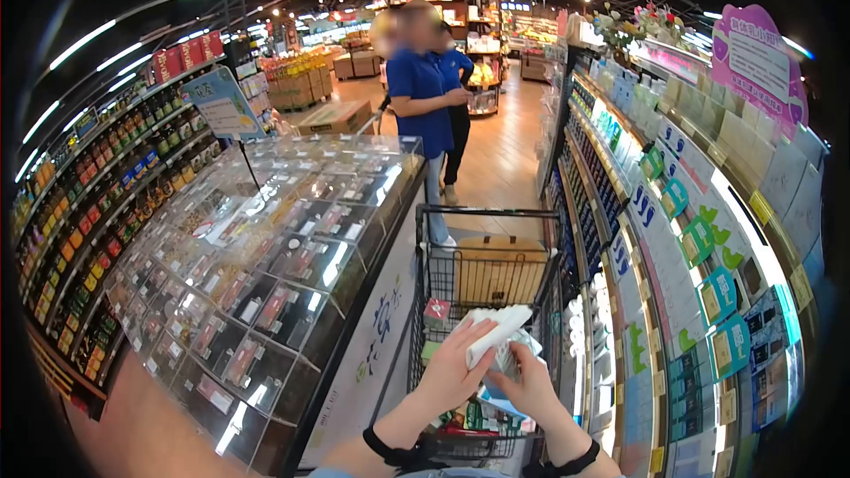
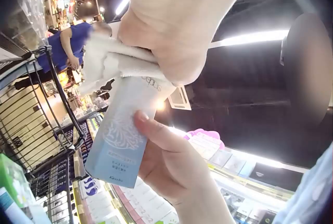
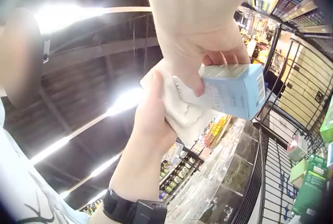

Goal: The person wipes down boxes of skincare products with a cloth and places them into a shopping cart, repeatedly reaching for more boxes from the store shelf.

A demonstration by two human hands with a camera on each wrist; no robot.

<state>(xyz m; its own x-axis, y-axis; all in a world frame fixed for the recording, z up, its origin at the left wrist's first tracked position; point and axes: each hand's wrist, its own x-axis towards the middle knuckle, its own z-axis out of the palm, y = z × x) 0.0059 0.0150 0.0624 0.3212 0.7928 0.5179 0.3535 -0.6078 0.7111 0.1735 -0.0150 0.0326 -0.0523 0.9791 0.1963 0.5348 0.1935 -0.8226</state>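
Over the shopping cart [image 1: 487, 258], both hands are close together on a pale blue and white carton [image 2: 120, 138]. My right hand [image 1: 529, 379] grips it, with the thumb along the printed face in the left wrist view and the fingers around the other side. My left hand [image 1: 459, 361] holds a folded white cloth [image 1: 503, 326] against the carton's white end. The cloth covers part of that end, and loose folds of it hang beside the carton in the right wrist view.
Inside the cart are a brown woven case [image 1: 500, 270], a small pinkish box [image 1: 436, 311] and green packages [image 3: 311, 186]. A clear-lidded bin display [image 1: 257, 257] stands at left, lit shelves [image 1: 699, 283] at right. Two people in blue shirts [image 1: 414, 80] stand ahead.
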